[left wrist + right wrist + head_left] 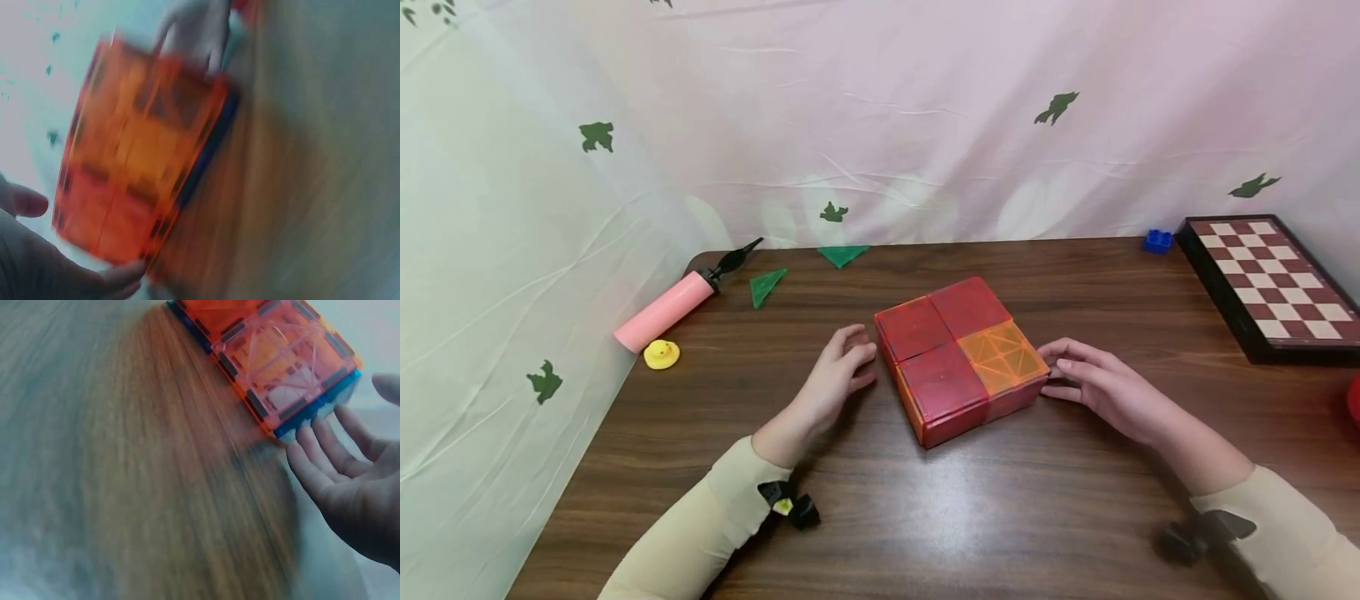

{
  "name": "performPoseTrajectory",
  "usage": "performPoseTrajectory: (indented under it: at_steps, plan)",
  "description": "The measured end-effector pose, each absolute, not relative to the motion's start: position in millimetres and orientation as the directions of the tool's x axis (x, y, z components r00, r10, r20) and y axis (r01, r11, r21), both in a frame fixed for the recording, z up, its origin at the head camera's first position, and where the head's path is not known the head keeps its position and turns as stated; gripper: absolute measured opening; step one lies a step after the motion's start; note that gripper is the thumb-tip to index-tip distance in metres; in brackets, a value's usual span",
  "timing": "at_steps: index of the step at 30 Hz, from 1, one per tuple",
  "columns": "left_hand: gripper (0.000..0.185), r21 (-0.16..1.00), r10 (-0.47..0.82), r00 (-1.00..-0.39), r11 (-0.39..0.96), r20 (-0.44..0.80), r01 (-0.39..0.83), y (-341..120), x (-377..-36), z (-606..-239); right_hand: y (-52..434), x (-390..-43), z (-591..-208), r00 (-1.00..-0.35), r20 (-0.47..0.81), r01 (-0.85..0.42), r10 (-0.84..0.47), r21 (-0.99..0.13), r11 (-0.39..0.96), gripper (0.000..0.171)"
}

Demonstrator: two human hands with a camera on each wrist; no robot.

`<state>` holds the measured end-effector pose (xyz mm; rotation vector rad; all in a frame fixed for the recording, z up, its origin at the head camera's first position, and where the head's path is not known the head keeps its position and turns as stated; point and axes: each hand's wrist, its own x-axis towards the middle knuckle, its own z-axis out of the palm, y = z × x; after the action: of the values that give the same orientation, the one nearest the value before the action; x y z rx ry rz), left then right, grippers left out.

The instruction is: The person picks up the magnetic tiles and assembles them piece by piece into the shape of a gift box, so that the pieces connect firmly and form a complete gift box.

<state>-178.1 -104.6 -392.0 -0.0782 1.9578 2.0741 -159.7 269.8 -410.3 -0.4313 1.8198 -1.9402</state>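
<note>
Magnetic tile block (961, 357), a flat square slab of translucent plastic panels, lies at the middle of the dark wood-grain table (925, 517). Its top is a two-by-two grid: three red squares and one orange square at 4 o'clock, the orange one showing a moulded diagonal lattice. The side walls are low, glossy and red-orange. The wrist views, both blurred, show the same see-through orange panels with dark bars along their edges.

At 9 o'clock of the block the left hand (838, 375) rests on the table with fingers loosely curled, fingertips just beside the block's left wall and gripping nothing. At 3 o'clock the right hand (1101, 385) lies with fingers nearly straight and relaxed, their tips at the block's right wall; whether they touch it cannot be told. Both forearms wear cream sleeves with small black devices at the wrists.

Further out, at 10 o'clock, two flat green triangles (767, 286) lie near the table's far edge, also translucent plastic. Beyond them at the left corner lies a smooth pink cylindrical pump (666, 309) with a black nozzle, and beside it a small yellow rubber duck (661, 354). At 2 o'clock sits a small blue studded brick (1157, 241), and at the right edge a black-framed chessboard (1277, 283) with glossy red and cream squares. Wrinkled pale cloth printed with green shapes hangs behind.
</note>
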Motion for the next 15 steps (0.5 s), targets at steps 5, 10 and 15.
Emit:
performPoseTrajectory:
  at_steps: [5, 10, 15]
  plan:
    - [0.076, 0.961, 0.23, -0.947, -0.105, -0.225, -0.254, -92, -144, -398, 257, -166, -405, -0.896, -0.131, 0.106, -0.425, -0.991, 0.082, 0.052]
    - [0.086, 0.972, 0.319, -0.929, -0.079, -0.187, -0.223, -84, -130, -403, 242, -177, -404, -0.885, -0.14, 0.136, -0.445, -0.99, 0.042, 0.06]
    - [0.089, 0.981, 0.359, -0.919, -0.04, -0.163, -0.19, -79, -141, -401, 227, -180, -407, -0.874, -0.106, 0.154, -0.474, -0.986, -0.063, 0.06]
